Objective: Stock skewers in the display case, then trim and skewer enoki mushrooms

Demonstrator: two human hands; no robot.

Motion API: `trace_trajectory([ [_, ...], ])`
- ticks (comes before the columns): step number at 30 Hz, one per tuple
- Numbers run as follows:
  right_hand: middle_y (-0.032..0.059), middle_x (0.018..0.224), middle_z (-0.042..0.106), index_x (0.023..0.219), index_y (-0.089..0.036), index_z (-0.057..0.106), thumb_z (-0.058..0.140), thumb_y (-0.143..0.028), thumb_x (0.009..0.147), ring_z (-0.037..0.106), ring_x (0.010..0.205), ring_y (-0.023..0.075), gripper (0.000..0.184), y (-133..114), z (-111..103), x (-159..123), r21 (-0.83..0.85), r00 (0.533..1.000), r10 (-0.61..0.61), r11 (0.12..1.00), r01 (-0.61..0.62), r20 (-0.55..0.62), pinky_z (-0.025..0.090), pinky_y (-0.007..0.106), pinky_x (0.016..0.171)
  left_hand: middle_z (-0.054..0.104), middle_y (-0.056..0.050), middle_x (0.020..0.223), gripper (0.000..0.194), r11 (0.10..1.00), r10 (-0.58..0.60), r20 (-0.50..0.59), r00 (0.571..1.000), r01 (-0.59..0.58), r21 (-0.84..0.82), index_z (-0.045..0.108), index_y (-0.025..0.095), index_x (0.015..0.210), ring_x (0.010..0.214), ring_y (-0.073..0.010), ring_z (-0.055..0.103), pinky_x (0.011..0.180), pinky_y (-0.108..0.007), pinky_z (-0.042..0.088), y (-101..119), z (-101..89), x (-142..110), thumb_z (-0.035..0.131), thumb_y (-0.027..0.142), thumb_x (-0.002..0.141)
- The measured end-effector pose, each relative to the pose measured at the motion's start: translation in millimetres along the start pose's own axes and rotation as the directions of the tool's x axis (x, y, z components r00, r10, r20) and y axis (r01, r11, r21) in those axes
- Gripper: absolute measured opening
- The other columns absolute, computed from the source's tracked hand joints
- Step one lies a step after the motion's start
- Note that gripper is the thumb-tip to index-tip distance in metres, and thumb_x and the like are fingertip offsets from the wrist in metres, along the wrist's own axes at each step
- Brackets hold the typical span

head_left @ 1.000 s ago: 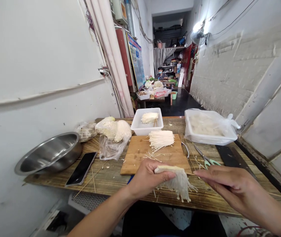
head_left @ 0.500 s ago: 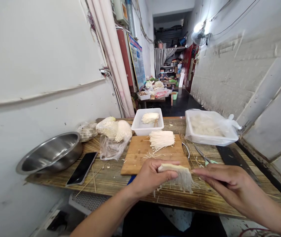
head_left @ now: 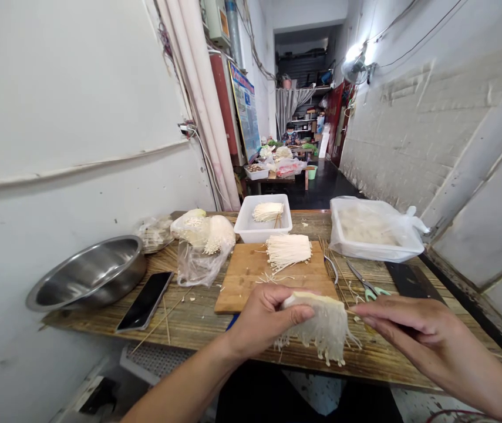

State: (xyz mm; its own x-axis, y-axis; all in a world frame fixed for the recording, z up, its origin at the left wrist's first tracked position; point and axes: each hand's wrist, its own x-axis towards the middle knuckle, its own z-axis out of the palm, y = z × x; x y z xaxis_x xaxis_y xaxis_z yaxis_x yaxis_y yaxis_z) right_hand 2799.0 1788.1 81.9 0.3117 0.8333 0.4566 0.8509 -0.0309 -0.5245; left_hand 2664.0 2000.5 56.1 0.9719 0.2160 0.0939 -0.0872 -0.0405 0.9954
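My left hand point(head_left: 272, 317) pinches a flat bunch of enoki mushrooms point(head_left: 321, 326) by its upper root edge, and the thin stems hang down over the table's front edge. To its right, my right hand point(head_left: 413, 329) is closed on a thin bamboo skewer point(head_left: 351, 308), whose visible end meets the bunch's right side. How deep it goes in is hidden. Behind the hands lies a wooden cutting board point(head_left: 242, 273) carrying another enoki bunch point(head_left: 289, 251) and loose stems. A white plastic tub point(head_left: 244, 226) beyond it holds skewered enoki point(head_left: 268, 211).
On the left are a steel bowl point(head_left: 87, 273), a phone point(head_left: 145, 302) and bagged enoki point(head_left: 209, 235). Scissors point(head_left: 367, 285), loose skewers point(head_left: 336, 270) and a dark flat blade point(head_left: 413, 281) lie right. A bag-covered tub point(head_left: 365, 226) stands behind them. A person point(head_left: 290, 136) sits far back.
The enoki bunch in my left hand has turned so more of its hanging stems face me. My right hand has shifted slightly right with the skewer.
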Motion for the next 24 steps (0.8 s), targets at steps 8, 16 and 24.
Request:
trace_trajectory([
  [8,0.0021,0.094,0.076,0.11,-0.03,0.073,0.06,-0.026,0.088,0.073,0.079,0.015,0.026,0.2,1.5,-5.8,-0.038,1.0,-0.001,0.999,0.0,-0.029,0.06,0.02,0.07,0.068,-0.005,0.07,0.037,1.0,-0.022,0.017,1.0,0.023,-0.007,0.076,0.012,0.075,0.064,-0.0124,0.055,0.064,-0.024,0.044,1.4,3.9,1.0,0.074,0.048,0.071],
  [16,0.0027,0.093,0.076,0.105,-0.028,0.074,0.057,-0.028,0.089,0.072,0.078,0.015,0.023,2.3,4.7,-5.4,-0.008,0.999,0.05,0.999,-0.05,0.007,0.059,0.021,0.07,0.067,-0.004,0.068,0.037,1.0,-0.018,0.01,1.0,0.018,0.003,0.077,0.012,0.079,0.063,-0.0118,0.053,0.062,-0.023,0.042,-1.9,5.9,1.6,0.073,0.048,0.072],
  [24,0.0004,0.075,0.074,0.091,-0.024,0.076,0.057,-0.043,0.088,0.067,0.064,0.0127,0.027,-4.1,-0.3,10.4,0.212,0.938,0.257,0.928,-0.307,0.233,0.053,0.019,0.055,0.068,-0.004,0.069,0.033,1.0,-0.008,0.025,1.0,0.008,-0.001,0.078,0.015,0.084,0.061,-0.0109,0.053,0.06,-0.023,0.042,-1.9,6.8,1.2,0.074,0.046,0.072],
])
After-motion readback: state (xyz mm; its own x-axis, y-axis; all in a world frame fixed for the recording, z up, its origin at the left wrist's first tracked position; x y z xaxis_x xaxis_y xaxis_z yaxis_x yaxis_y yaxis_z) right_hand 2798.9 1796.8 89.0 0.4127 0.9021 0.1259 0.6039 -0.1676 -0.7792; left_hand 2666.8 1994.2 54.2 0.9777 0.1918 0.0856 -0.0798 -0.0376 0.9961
